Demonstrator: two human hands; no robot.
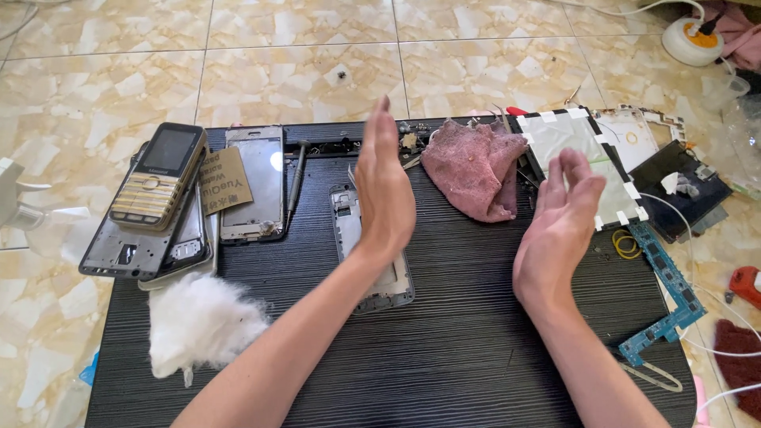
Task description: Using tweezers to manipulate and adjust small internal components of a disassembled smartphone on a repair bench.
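Note:
My left hand (384, 190) is raised edge-on above a dark ribbed board (444, 333), fingers straight and together, holding nothing. Beneath it lies a grey phone frame (349, 218), partly hidden by my wrist. My right hand (559, 230) hovers to the right, palm facing left, fingers loosely spread and empty. A pink rag (476, 166) lies crumpled between and beyond the two hands.
At the left are a gold keypad phone (158, 174), stacked phone shells (131, 250), a phone back panel (254, 182), a screwdriver (297, 174) and a cotton wad (202, 321). A taped white panel (567, 139), a dark screen (682, 190) and a blue circuit strip (670, 293) lie right.

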